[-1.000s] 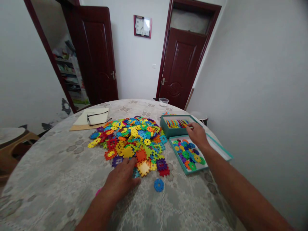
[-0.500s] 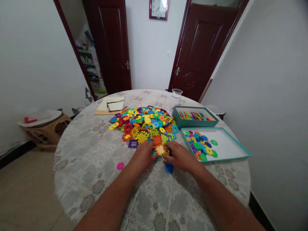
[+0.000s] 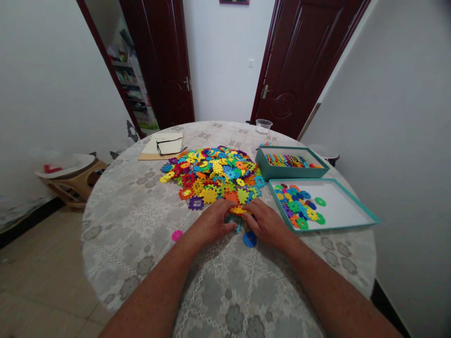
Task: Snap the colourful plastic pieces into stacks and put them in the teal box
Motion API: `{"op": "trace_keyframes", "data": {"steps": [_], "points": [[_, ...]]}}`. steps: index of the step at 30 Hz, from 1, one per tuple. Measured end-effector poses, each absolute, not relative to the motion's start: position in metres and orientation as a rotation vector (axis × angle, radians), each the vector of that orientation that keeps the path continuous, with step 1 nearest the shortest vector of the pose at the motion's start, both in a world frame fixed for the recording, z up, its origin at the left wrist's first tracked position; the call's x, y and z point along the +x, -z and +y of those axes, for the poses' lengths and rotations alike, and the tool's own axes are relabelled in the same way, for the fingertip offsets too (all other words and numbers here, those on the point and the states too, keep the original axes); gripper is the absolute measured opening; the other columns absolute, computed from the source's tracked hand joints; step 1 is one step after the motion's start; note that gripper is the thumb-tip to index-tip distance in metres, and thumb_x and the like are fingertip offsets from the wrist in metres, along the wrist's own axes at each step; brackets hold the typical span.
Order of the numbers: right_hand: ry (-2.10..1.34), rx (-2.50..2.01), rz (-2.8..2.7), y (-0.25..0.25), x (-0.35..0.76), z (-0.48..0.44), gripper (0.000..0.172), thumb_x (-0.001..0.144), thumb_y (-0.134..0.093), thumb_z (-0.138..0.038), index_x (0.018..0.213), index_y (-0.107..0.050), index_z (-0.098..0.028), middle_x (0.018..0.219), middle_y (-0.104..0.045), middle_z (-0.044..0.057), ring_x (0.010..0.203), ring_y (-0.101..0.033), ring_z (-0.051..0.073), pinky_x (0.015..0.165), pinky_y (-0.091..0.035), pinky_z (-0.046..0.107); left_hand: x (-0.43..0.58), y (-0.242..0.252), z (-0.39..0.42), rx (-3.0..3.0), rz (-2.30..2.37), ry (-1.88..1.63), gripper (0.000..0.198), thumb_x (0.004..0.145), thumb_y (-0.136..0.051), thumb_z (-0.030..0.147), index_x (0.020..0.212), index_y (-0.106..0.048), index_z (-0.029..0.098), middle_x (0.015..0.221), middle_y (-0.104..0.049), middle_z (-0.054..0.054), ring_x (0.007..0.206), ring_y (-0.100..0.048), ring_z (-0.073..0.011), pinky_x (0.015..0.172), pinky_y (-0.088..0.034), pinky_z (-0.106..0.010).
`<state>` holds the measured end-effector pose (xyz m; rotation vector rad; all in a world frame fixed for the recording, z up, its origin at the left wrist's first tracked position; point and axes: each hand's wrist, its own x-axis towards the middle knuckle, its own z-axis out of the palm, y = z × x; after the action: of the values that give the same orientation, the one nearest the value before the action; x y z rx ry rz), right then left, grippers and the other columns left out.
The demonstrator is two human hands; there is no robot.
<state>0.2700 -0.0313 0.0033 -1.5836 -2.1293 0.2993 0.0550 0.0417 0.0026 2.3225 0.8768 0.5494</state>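
A big pile of colourful plastic interlocking pieces [image 3: 214, 176] lies in the middle of the round table [image 3: 141, 234]. My left hand [image 3: 211, 223] and my right hand [image 3: 268, 224] meet at the pile's near edge, fingers curled around a yellow-orange piece [image 3: 238, 211] held between them. A blue round piece [image 3: 249, 240] lies on the cloth just below my right hand. A pink round piece [image 3: 176, 234] lies alone to the left of my left forearm.
A teal tray [image 3: 352, 220] at right holds several round pieces. Behind it stands a teal box [image 3: 292, 170] of stacked pieces. A notebook with glasses [image 3: 165, 144] and a clear cup [image 3: 263, 125] sit at the far side. A stool [image 3: 70, 176] stands left of the table.
My right hand came back from the teal box to the pile's near edge and joined my left hand on the yellow-orange piece. The camera tilted downward.
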Motion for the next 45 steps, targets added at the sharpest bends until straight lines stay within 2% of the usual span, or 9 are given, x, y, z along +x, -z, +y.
{"op": "trace_keyframes", "data": {"steps": [4, 8, 13, 19, 24, 30, 35, 38, 45], "points": [[-0.338, -1.502, -2.068, 0.002, 0.264, -0.032, 0.023, 0.106, -0.050, -0.029, 0.123, -0.064, -0.022, 0.112, -0.066, 0.010, 0.106, -0.060, 0.024, 0.095, -0.048, 0.037, 0.052, -0.008, 0.045, 2.392, 0.854, -0.676, 0.016, 0.097, -0.061, 0.029, 0.107, -0.070, 0.022, 0.108, -0.063, -0.007, 0.105, -0.062, -0.0213, 0.094, -0.049, -0.033], [-0.318, -1.618, -2.054, 0.003, 0.256, -0.037, 0.044, 0.098, -0.064, -0.039, 0.137, -0.056, -0.020, 0.125, -0.064, 0.014, 0.111, -0.061, 0.027, 0.095, -0.048, 0.040, 0.043, -0.017, 0.053, 2.355, 0.998, -0.802, 0.018, 0.098, -0.057, 0.031, 0.087, -0.066, 0.020, 0.093, -0.063, -0.004, 0.091, -0.060, -0.0194, 0.085, -0.048, -0.032], [-0.273, -1.731, -2.289, -0.007, 0.240, -0.043, 0.023, 0.094, -0.069, -0.038, 0.110, -0.068, -0.022, 0.120, -0.062, 0.011, 0.105, -0.061, 0.026, 0.088, -0.047, 0.037, 0.033, -0.028, 0.057, 2.027, 1.102, -0.925, 0.023, 0.094, -0.059, 0.030, 0.116, -0.061, 0.022, 0.087, -0.062, 0.002, 0.079, -0.058, -0.0151, 0.077, -0.047, -0.028], [-0.280, -1.629, -2.299, -0.011, 0.245, -0.041, 0.006, 0.097, -0.057, -0.023, 0.096, -0.062, -0.019, 0.102, -0.062, 0.008, 0.095, -0.059, 0.022, 0.082, -0.044, 0.033, 0.022, -0.036, 0.058, 2.084, 0.855, -0.605, 0.009, 0.091, -0.060, 0.027, 0.096, -0.064, 0.020, 0.088, -0.064, 0.002, 0.080, -0.057, -0.0141, 0.074, -0.043, -0.025], [-0.327, -1.573, -2.040, -0.009, 0.267, -0.035, 0.018, 0.103, -0.044, -0.022, 0.087, -0.053, -0.021, 0.086, -0.057, 0.003, 0.080, -0.055, 0.019, 0.074, -0.039, 0.031, 0.028, -0.030, 0.052, 2.135, 0.772, -0.366, 0.011, 0.091, -0.060, 0.025, 0.097, -0.067, 0.021, 0.089, -0.069, 0.002, 0.081, -0.059, -0.0152, 0.073, -0.041, -0.025], [-0.436, -1.473, -2.093, -0.006, 0.266, -0.036, 0.018, 0.106, -0.046, -0.027, 0.091, -0.054, -0.021, 0.084, -0.059, 0.001, 0.078, -0.055, 0.017, 0.073, -0.036, 0.030, 0.049, -0.015, 0.041, 2.254, 0.864, -0.361, 0.004, 0.084, -0.064, 0.018, 0.087, -0.062, 0.020, 0.086, -0.065, 0.001, 0.078, -0.055, -0.0151, 0.068, -0.034, -0.026], [-0.503, -1.420, -2.175, -0.014, 0.265, -0.040, 0.024, 0.108, -0.043, -0.027, 0.089, -0.056, -0.021, 0.082, -0.060, 0.001, 0.076, -0.056, 0.017, 0.073, -0.038, 0.029, 0.052, -0.016, 0.038, 2.210, 0.900, -0.389, 0.024, 0.077, -0.067, 0.015, 0.100, -0.060, 0.021, 0.089, -0.063, 0.003, 0.077, -0.053, -0.0142, 0.066, -0.033, -0.025], [-0.584, -1.386, -2.174, -0.019, 0.272, -0.040, 0.028, 0.110, -0.040, -0.029, 0.094, -0.063, -0.022, 0.087, -0.066, 0.002, 0.081, -0.062, 0.017, 0.076, -0.042, 0.029, 0.052, -0.018, 0.038, 2.266, 0.828, -0.338, 0.018, 0.080, -0.065, 0.014, 0.095, -0.062, 0.021, 0.090, -0.065, 0.001, 0.080, -0.055, -0.0151, 0.069, -0.035, -0.026], [-0.276, -1.705, -2.032, -0.011, 0.303, -0.028, 0.013, 0.099, -0.056, -0.022, 0.103, -0.069, -0.019, 0.102, -0.071, 0.008, 0.097, -0.065, 0.023, 0.088, -0.046, 0.034, 0.053, -0.016, 0.036, 2.291, 0.840, -0.319, 0.026, 0.083, -0.067, 0.018, 0.108, -0.065, 0.023, 0.100, -0.071, -0.002, 0.086, -0.061, -0.0183, 0.073, -0.041, -0.027]]}}
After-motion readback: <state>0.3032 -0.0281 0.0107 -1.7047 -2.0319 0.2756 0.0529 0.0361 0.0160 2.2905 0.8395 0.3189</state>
